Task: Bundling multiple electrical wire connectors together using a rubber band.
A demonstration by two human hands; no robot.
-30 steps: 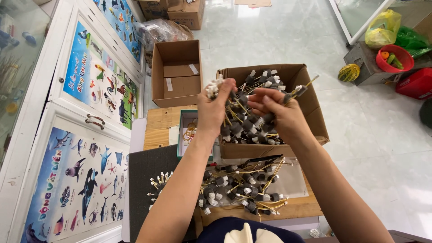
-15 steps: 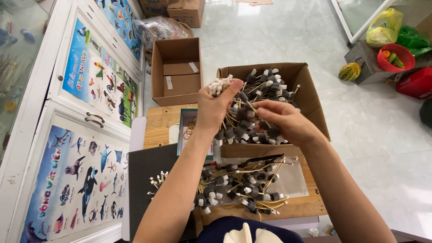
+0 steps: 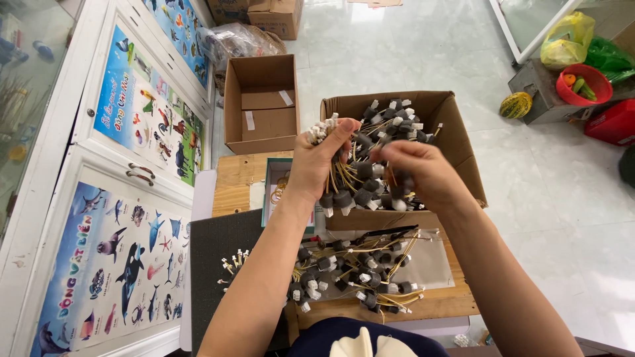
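A brown cardboard box (image 3: pixel 456 132) full of wired parts sits at centre. An empty open box (image 3: pixel 261 102) lies at eleven o'clock, two closed ones (image 3: pixel 271 13) at twelve. Colourful animal posters (image 3: pixel 142 112) cover cabinet doors at nine o'clock.

Both hands, left hand (image 3: pixel 322 158) and right hand (image 3: pixel 423 170), grip a wire bundle (image 3: pixel 360 182) above the cardboard box (image 3: pixel 456 142).

A bundle of yellow-wired parts (image 3: pixel 350 182) hangs raised above the open cardboard box (image 3: pixel 456 142) — white connector ends (image 3: pixel 322 127) fan out at the top, dark grey caps (image 3: pixel 344 198) dangle below on thin wires. The box itself brims with the same tangled parts, and a further heap (image 3: pixel 357 271) lies loose on the wooden surface (image 3: pixel 238 182) just before it
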